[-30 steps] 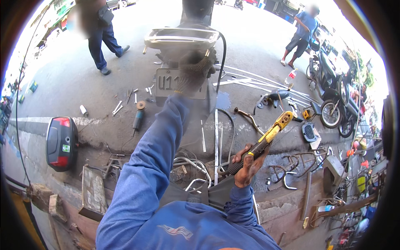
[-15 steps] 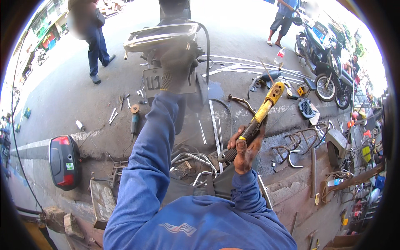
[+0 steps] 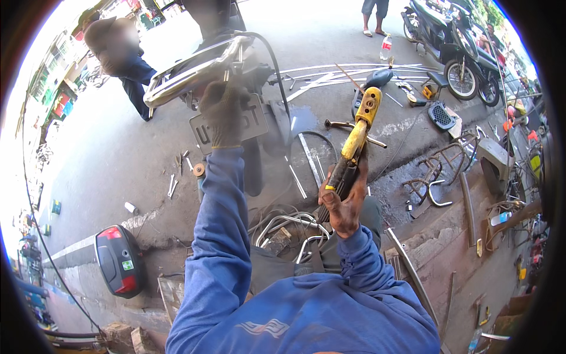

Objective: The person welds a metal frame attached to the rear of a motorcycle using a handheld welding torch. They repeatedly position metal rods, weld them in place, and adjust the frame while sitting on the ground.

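My left hand [image 3: 225, 112], in a grey work glove, is closed just below the metal luggage rack [image 3: 194, 68] at a motorcycle's rear. Its fingers are curled and somewhat blurred, so what they grip is hidden. Behind that glove is the licence plate [image 3: 256, 121], partly covered. In my bare right hand [image 3: 345, 203] is a yellow and black welding electrode holder [image 3: 355, 141], its head pointing up and away from me. From that head a thin brown welding rod [image 3: 348, 76] sticks out to the upper left.
Pale metal strips [image 3: 330, 88] lie on the road ahead. Bent tubes [image 3: 289, 224] are heaped by my legs. An angle grinder [image 3: 200, 174] and wrenches [image 3: 172, 186] lie left, beyond a top box [image 3: 119, 261]. A person [image 3: 121, 53] leans near the rack; parked motorcycles [image 3: 460, 74] stand far right.
The view has shifted, and the rack and plate appear more tilted. My gloved left hand is now closer under the rack. The person at left has bent down toward the motorcycle.
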A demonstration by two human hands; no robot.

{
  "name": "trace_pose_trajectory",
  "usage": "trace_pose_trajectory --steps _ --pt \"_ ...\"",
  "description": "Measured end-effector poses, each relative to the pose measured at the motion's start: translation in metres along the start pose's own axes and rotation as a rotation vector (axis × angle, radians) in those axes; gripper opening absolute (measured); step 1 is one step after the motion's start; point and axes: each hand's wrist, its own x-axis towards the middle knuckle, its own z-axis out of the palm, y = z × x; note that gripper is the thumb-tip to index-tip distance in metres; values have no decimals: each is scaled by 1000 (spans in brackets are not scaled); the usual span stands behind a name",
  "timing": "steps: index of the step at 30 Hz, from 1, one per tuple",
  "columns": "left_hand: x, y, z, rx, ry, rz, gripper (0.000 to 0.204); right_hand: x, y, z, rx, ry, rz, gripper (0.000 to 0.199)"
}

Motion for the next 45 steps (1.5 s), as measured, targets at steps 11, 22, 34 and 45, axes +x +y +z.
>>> trace_pose_trajectory --steps 11,22,34,45 --pt "4 -3 -2 -113 26 5 21 4 -18 7 -66 -17 124 125" --pt "3 -2 -1 82 63 -2 33 22 -20 20 58 -226 220 127" --pt "6 -27 -17 398 -81 519 10 45 -23 91 -52 -207 -85 117" --pt "2 -1 -10 662 -89 953 17 37 -20 101 -55 -215 55 118"
